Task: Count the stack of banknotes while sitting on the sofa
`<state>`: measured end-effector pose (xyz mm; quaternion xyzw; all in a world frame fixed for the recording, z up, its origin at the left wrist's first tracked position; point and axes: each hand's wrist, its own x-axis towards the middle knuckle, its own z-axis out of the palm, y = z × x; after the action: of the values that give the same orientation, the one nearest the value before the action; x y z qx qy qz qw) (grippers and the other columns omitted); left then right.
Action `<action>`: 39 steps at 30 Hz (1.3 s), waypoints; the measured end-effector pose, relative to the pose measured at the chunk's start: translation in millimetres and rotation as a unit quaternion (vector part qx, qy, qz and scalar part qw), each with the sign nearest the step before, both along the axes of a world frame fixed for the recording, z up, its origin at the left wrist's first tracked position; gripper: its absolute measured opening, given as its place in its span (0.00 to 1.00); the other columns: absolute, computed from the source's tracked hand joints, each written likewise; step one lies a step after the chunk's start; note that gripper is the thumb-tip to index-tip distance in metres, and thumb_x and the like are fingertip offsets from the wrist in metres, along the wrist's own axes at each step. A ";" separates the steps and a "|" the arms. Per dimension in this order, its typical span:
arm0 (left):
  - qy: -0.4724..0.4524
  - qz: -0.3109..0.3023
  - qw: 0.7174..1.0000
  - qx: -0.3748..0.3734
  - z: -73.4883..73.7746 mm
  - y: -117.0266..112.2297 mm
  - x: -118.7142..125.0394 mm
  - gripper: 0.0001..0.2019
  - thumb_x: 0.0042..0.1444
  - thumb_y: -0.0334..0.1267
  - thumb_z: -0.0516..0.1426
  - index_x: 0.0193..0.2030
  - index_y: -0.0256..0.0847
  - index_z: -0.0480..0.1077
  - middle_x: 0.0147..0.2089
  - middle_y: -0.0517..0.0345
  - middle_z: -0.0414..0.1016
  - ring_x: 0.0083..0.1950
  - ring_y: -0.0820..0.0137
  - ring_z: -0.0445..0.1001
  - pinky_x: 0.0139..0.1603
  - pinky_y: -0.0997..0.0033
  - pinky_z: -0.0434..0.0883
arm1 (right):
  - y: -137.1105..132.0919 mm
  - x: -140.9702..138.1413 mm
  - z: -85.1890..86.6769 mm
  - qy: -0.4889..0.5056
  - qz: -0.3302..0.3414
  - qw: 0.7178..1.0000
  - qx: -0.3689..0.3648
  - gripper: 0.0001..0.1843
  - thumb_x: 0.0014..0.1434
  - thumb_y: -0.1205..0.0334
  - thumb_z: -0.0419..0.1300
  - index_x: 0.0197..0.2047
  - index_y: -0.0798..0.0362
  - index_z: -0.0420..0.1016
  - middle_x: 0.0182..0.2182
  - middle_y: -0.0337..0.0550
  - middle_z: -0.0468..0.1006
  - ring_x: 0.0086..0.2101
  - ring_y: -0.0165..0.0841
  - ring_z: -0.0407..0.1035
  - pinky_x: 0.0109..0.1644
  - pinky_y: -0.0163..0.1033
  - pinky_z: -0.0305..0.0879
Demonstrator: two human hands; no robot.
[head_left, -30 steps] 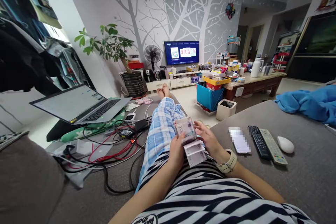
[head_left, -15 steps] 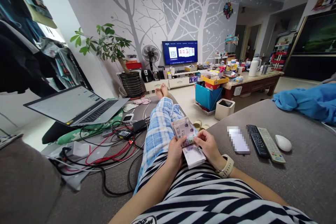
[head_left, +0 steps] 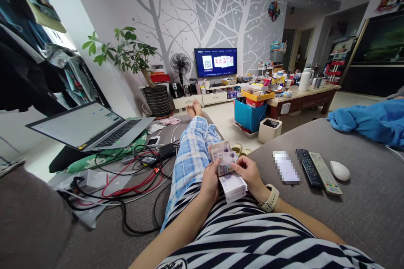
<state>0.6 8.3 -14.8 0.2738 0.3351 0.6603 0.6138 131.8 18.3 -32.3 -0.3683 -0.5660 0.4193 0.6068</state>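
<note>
Taking the middle of our view as the clock centre, we are reclining on a grey sofa (head_left: 372, 218), which is spreading widely from four o'clock to eight o'clock. Our checked trousers (head_left: 191, 151) are lying between six and seven o'clock, and near nine o'clock, well apart from our hands, a laptop (head_left: 82, 128) is standing open. Between three and four o'clock, two remote controls (head_left: 309, 170) are lying side by side. Our left hand (head_left: 208, 180) is resting near six o'clock, with the thumb on top, and it is clamping the bundle of banknotes (head_left: 224, 170); how its fingers are placed underneath, we cannot tell. Our right hand (head_left: 251, 176), between four and five o'clock, is having its thumb and forefinger together, pinching the right edge of the top note (head_left: 227, 159). The bundle itself is staying above our lap at five o'clock, between both hands, and below the top note a lower sheaf (head_left: 232, 187) is hanging toward us, its edges showing small steps. By our judgement, we are leafing through the notes one by one, and the next move is calling for a firm left hold, while the right fingertips are freeing only a single note, without dragging its neighbour.
</note>
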 end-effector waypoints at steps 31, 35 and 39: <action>0.044 0.010 0.999 0.011 10.5 -6.0 0.6 0.13 0.47 0.42 0.63 0.36 0.36 0.74 0.34 0.50 0.81 0.39 0.57 0.80 0.44 0.59 0.75 | -12.2 4.0 9.8 0.049 0.075 0.995 0.045 0.15 0.60 0.50 0.61 0.30 0.53 0.72 0.24 0.36 0.68 0.26 0.28 0.59 0.30 0.35 0.56; 0.030 0.007 0.999 0.008 7.4 -4.2 0.4 0.14 0.48 0.42 0.63 0.39 0.36 0.74 0.37 0.49 0.82 0.40 0.58 0.80 0.48 0.58 0.75 | -12.0 3.2 9.6 0.061 0.065 0.995 0.053 0.19 0.63 0.46 0.56 0.30 0.53 0.73 0.22 0.37 0.69 0.23 0.28 0.58 0.28 0.35 0.54; 0.029 0.002 1.000 0.009 5.9 -4.2 1.0 0.16 0.47 0.39 0.63 0.43 0.35 0.73 0.36 0.49 0.82 0.38 0.59 0.81 0.47 0.57 0.75 | -8.4 2.3 6.1 0.076 0.056 0.995 0.039 0.21 0.63 0.45 0.55 0.30 0.53 0.73 0.21 0.39 0.72 0.21 0.28 0.59 0.27 0.35 0.54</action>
<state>1.6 4.2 -8.9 0.2972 0.3472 0.6566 0.6000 134.1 9.9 -26.2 -0.2791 -0.5536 0.4570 0.6379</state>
